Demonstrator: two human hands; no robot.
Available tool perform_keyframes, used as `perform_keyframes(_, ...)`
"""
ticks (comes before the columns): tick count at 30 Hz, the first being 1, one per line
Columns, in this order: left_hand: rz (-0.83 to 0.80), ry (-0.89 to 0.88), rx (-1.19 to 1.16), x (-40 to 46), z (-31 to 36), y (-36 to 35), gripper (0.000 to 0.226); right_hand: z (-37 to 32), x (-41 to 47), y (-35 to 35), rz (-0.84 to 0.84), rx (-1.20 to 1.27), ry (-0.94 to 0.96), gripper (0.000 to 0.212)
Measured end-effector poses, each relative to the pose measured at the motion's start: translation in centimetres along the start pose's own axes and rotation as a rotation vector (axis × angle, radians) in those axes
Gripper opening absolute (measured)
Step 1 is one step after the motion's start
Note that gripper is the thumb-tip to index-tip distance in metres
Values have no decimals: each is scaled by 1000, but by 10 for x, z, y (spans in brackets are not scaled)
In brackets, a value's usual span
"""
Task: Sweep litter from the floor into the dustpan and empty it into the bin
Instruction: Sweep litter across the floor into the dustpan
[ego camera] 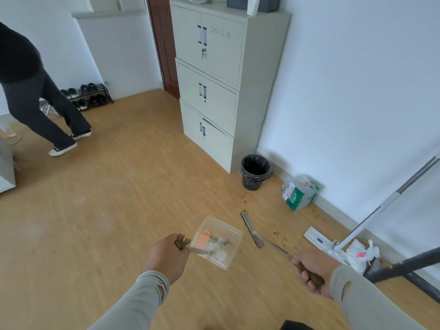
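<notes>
Wooden floor (119, 198) carries a grey cabinet (214, 79) at the far wall; black bin (255, 172) stands at the cabinet's foot, near the skirting. Clear dustpan (217, 240) holding litter (214, 241) is gripped by its handle in the left hand (166, 257); right hand (312, 267) is closed round the broom (253, 231) handle, its narrow head just right of the dustpan.

The bin (255, 172) shows only a black liner, its contents too dark to tell. The other person (35, 91) is cut off by the left edge. The litter in the dustpan (217, 241) is blurred. The mop (352, 234) pole runs off the right edge.
</notes>
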State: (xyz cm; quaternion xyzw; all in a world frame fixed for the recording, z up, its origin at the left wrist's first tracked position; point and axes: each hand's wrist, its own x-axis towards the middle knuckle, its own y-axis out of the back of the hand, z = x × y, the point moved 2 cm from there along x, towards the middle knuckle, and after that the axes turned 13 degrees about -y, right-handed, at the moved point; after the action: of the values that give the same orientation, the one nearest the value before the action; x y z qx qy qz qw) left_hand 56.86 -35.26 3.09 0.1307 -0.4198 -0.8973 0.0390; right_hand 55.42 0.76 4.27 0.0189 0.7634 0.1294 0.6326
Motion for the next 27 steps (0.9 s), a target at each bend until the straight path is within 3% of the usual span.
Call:
perform_keyframes(11,-49,-21,4,86,-11,27,12,-54,11,-29,28,56,-29,4)
perform_keyframes(27,-160,-124,171,260,54,34,8,-175,72,-17,-64,217,-107,3)
